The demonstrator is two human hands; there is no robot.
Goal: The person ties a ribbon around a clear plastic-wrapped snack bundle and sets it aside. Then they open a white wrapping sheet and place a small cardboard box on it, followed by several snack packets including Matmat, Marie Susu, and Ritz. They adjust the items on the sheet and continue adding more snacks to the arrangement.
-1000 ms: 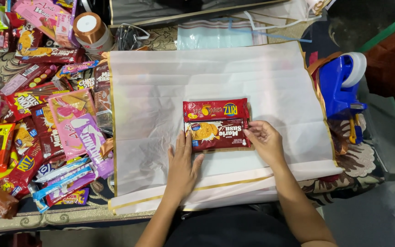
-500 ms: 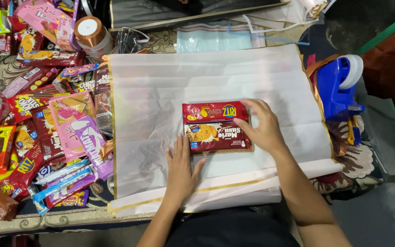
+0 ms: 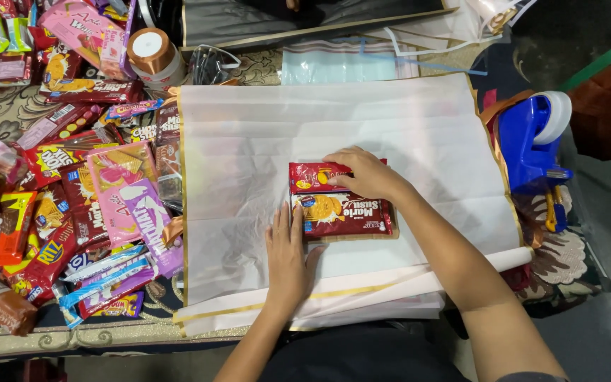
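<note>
Two packets: red cracker packet (image 3: 312, 177) and dark red biscuit packet (image 3: 344, 214) lie edge to edge, mid white wrapping sheet (image 3: 263, 134).
Left hand (image 3: 288, 258): open, flat on the sheet, fingertips at the biscuit packet's left edge.
Right hand (image 3: 363, 175): open, palm down over the cracker packet.
Left of sheet: heap of snack packs (image 3: 58, 184), mostly red, pink, purple.
Right edge: blue tape dispenser (image 3: 528, 141).

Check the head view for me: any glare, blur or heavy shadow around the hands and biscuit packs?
Head view: even overhead light; the white wrapping sheet is bright but not blown out. Left hand and right hand are sharp, with soft shadows. The two biscuit packs show mild foil sheen. Far corners are dark.
</note>
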